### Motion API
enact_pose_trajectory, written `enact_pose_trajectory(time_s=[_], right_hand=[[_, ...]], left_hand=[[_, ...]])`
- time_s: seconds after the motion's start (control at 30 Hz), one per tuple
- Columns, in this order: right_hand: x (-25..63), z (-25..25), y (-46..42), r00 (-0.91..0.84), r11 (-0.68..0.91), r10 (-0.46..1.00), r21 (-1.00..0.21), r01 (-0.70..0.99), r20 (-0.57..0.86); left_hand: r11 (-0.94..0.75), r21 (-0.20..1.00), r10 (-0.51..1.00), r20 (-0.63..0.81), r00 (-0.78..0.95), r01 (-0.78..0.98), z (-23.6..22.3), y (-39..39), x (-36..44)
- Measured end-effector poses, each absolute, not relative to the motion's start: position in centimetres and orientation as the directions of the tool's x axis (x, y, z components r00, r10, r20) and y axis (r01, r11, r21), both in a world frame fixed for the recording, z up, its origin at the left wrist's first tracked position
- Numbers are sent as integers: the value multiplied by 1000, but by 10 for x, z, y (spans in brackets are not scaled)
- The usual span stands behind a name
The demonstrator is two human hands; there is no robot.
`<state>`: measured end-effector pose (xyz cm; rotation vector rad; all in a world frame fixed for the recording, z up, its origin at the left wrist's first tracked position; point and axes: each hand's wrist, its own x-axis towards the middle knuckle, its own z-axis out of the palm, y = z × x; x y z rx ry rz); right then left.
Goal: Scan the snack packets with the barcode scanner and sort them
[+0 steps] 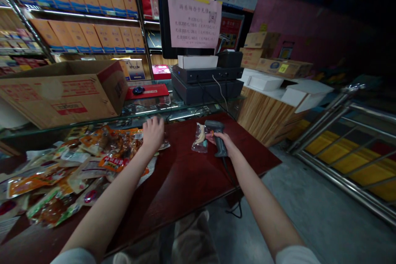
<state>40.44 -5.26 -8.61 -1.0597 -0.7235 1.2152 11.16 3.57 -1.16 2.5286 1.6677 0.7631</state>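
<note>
My right hand [225,142] is wrapped round the grip of a dark grey barcode scanner [219,145], whose head points left above the dark red tabletop. Just left of the scanner, a small clear packet with pale food inside [200,137] lies by my right fingertips. At the right end of a heap of vacuum-packed snacks [89,161], my left hand [154,133] is raised with its fingers curled. A shiny bit of plastic shows by those fingers, but what they hold is hidden. One clear packet [166,142] sits beside that hand.
An open cardboard box [62,95] stands on the glass counter behind the heap. A monitor with a pink paper sign [194,20] rises behind a black cash drawer [207,88]. The scanner's cable hangs over the table edge. A metal railing [346,132] runs at right.
</note>
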Motion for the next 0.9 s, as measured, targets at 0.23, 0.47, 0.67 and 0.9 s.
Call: enact_pose_trajectory(time_s=[0.23, 0.47, 0.67, 0.9], right_hand=[[411, -84, -55, 253, 38, 964, -896, -442, -84], [436, -89, -53, 387, 113, 918, -884, -454, -81], [437, -94, -50, 400, 122, 913, -886, -448, -77], [429, -91, -51, 327, 51, 938, -889, -455, -114]], left_hand=[[-228, 926, 894, 77, 442, 300, -57, 38, 209], [-232, 882, 918, 58, 393, 410, -76, 36, 250], [-298, 800, 919, 92, 384, 521, -83, 46, 237], [-374, 811, 893, 183, 412, 451, -90, 52, 209]])
